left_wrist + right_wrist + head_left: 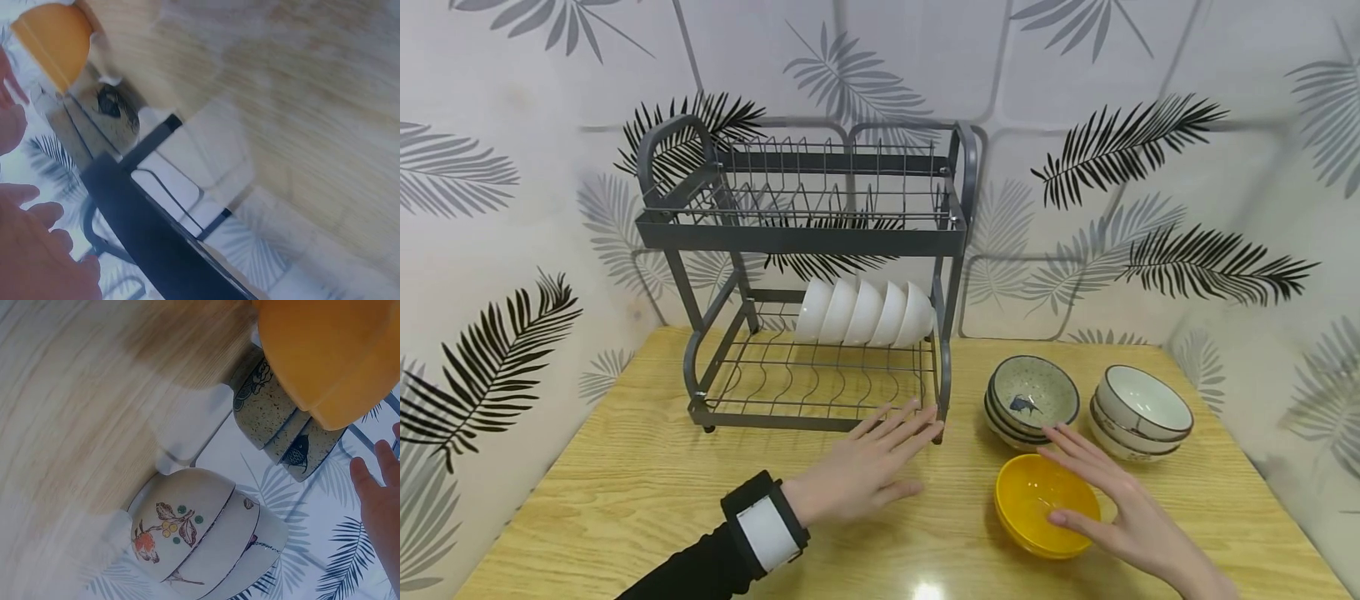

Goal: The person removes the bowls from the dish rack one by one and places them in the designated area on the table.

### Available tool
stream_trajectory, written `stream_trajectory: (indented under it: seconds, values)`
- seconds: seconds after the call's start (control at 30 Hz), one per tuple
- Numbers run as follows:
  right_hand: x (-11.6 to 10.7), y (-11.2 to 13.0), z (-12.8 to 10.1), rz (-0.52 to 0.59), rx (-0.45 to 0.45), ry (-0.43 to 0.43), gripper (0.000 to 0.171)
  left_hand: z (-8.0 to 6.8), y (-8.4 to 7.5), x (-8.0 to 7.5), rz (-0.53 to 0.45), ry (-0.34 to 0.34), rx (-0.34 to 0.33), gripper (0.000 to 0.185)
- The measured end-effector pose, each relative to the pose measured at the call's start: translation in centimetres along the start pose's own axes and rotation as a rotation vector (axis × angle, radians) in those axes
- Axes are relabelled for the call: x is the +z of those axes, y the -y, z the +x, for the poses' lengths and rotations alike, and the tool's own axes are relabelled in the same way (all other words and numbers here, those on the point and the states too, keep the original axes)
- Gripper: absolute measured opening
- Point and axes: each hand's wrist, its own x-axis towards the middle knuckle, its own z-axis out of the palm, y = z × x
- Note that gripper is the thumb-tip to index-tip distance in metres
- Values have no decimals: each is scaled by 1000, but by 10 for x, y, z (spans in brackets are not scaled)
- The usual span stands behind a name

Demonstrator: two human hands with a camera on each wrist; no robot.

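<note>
Right hand [1131, 508] flat and relaxed, fingers straight, hovering over the near right rim of the yellow round plastic bowl [1037, 510]; thumb looks to sit at the rim, can't tell if it actually touches, nothing gripped. Yellow bowl sits upright on the light wooden table [625, 492], near front centre-right, nothing in it. Left hand [868, 462] also open, fingers stretched out flat, tips just at the front bottom rail of the grey two-tier metal dish rack [805, 275], holding nothing; black sleeve with a black-and-white wrist strap [765, 525] behind it. Rack stands at the back of the table against the leaf-print wall [1150, 167]. Top tier holds nothing; bottom tier holds a row of five white ceramic bowls [865, 312] on edge at the back right, leaning against each other. Just behind the yellow bowl: stack of speckled grey-green bowls with a blue fish motif [1032, 400]. Right of that, just beside it, stack of cream bowls with dark rims [1142, 411]; right wrist view shows painted fruit and leaves on their outsides [165, 528]. Top bowls of both stacks hold nothing
</note>
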Motion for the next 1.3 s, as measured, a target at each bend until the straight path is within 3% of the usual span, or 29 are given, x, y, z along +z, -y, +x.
stream_trajectory:
  seconds: [0.3,0.67,1.13,1.3]
  values:
    - [0,1,0,36,42,7,74,-6,20,-11,-58,-143,-80,73]
    - [2,3,1,57,-6,-26,75,-12,48,-20,-214,-253,-239,76]
    - [3,2,1,83,-1,-16,73,-13,71,-29,-375,-351,-321,78]
    - [3,2,0,94,6,-12,73,-13,78,-32,-485,-368,-367,78]
